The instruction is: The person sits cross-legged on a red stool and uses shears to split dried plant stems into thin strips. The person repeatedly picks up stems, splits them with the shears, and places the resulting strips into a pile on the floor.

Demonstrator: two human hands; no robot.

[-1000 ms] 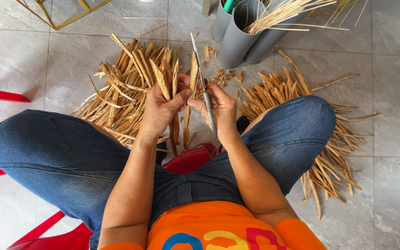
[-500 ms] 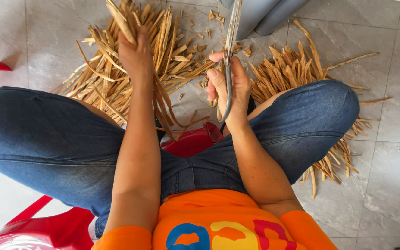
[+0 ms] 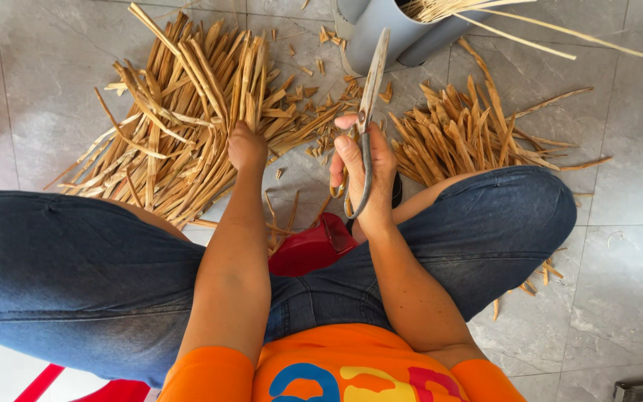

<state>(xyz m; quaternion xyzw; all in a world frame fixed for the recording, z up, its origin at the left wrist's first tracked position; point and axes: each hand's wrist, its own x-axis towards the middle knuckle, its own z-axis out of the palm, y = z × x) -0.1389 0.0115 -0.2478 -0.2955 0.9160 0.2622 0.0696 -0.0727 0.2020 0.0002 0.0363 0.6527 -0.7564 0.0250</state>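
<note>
The head view looks down on a person seated low on a red stool [image 3: 310,249], knees spread in blue jeans, over a grey tiled floor [image 3: 634,246]. The left hand [image 3: 247,147] reaches forward into the big pile of split bamboo strips [image 3: 187,112] on the left, its fingers curled down among them; whether they have closed on one strip cannot be told from here. The right hand [image 3: 364,173] is wrapped around the handles of long metal shears [image 3: 370,104], whose closed blades point up and away toward the grey tubes [image 3: 388,33] holding thin sticks [image 3: 515,26]. A second, smaller heap of cut pieces [image 3: 470,134] lies to the right, just beyond the right knee. This looks like the picking-up step between cuts: a fresh strip is being chosen while the shears wait. The next move would seem to call for a firm grip on a single strip, lifting it free of its neighbours and bringing it to the blades.
</note>
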